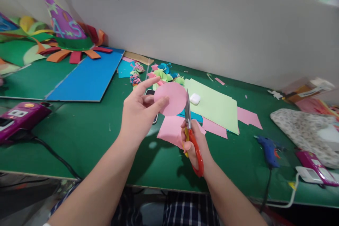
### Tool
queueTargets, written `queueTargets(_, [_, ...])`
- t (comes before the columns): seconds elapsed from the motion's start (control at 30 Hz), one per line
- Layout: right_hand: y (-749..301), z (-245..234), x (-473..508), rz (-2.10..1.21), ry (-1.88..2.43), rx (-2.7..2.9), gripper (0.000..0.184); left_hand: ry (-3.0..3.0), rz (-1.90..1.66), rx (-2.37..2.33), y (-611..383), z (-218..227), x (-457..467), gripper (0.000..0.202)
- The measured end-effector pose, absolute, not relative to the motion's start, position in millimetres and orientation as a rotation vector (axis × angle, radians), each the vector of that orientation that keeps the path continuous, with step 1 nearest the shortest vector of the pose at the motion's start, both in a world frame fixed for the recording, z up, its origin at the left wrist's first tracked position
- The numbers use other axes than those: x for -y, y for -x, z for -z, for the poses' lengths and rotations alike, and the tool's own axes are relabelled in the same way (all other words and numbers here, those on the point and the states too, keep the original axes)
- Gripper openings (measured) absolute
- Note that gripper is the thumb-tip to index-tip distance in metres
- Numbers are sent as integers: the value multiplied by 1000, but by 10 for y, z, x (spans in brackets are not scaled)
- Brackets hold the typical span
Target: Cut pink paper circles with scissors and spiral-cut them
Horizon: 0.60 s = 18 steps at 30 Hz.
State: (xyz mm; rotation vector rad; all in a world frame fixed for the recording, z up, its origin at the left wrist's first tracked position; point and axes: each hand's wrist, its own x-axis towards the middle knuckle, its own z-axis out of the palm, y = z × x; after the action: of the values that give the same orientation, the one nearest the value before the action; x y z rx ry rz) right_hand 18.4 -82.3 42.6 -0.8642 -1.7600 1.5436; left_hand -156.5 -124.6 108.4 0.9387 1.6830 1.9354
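My left hand (141, 104) pinches a round pink paper disc (173, 100) between thumb and fingers, raised above the table. Wrapped round the handles of a pair of scissors (194, 146) with red and yellow grips is my right hand (200, 137). The blades point up at the disc's right edge; whether they touch it I cannot tell. Below lie pink paper scraps (169, 130) and a stack of pale green sheets (217, 106), with a small white object (195, 99) on top. A phone, partly hidden by my left hand, lies behind it.
At the left, a purple paper cone hat (66, 24) stands near a blue board (87, 77). Cut-paper flowers (162, 74) lie at the back. A purple power box (22, 118) trails a cable at left; a blue glue gun (268, 151) lies right, beside a patterned cloth (299, 127).
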Motion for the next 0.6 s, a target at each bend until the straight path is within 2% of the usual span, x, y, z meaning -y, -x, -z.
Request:
queueTargets(0.23, [-183, -548, 857, -1448, 946, 1829, 88, -932, -1960, -1685, 1601, -1068, 1243, 52])
queueTargets(0.47, [-193, -555, 861, -1493, 950, 1841, 87, -925, -1988, -1699, 1621, -1092, 1250, 50])
queueTargets(0.6, [-194, -493, 837, -1597, 913, 1774, 97, -916, -1989, -1718, 1617, -1110, 1250, 52])
